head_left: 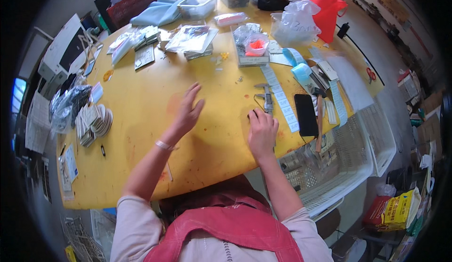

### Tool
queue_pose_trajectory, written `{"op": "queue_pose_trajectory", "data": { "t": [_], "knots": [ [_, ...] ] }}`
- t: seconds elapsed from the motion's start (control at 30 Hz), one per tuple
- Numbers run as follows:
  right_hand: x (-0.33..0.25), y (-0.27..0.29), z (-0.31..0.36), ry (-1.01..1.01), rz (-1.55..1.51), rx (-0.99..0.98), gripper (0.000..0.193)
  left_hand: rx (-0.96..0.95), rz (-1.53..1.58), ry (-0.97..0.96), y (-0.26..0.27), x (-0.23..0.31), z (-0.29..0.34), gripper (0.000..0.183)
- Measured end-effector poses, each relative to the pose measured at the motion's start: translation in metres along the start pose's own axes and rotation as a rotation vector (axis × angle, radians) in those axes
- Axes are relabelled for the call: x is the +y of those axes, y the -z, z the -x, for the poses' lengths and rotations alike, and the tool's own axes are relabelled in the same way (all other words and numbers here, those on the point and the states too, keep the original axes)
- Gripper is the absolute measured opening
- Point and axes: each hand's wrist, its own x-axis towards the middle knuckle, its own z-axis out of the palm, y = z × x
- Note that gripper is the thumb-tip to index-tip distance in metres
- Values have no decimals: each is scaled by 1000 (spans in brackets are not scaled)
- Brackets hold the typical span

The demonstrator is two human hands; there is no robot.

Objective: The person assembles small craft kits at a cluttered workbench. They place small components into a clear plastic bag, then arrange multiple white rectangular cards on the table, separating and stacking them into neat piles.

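Note:
My left hand (187, 111) is raised over the middle of the yellow table (216, 154), fingers stretched out and thumb apart, with nothing in it. My right hand (262, 131) is at the tabletop to the right, its fingers curled together. Something small and dark shows at its fingertips, too hidden to name. Just beyond those fingers lies a digital caliper (267, 99), a thin hex-key-like bent piece beside it. To the right run a strip of pale blue labels (281, 99), a black phone (306, 115) and a wooden-handled hammer (319, 116).
Stacked pale plates (94, 123) and dark plastic bags (70, 99) sit at the left. At the back stand a grey box (254, 60), a clear tub (198, 5) and a red bag (327, 15). White crates (339, 182) stand by the table's right edge.

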Motion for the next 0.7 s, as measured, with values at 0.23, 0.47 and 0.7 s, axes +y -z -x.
{"op": "queue_pose_trajectory", "data": {
  "t": [0.23, 0.47, 0.7],
  "knots": [
    [2, -8, 2, 37, 89, -43, 44, 50, -526, 448, 133, 55, 229, 62],
    [-2, -8, 9, 53, 122, 27, 48, 32, -579, 597, 93, 82, 268, 73],
    [-30, 2, 24, 203, -41, 0, 48, -204, -672, 262, 24, 92, 196, 91]
  ]
}}
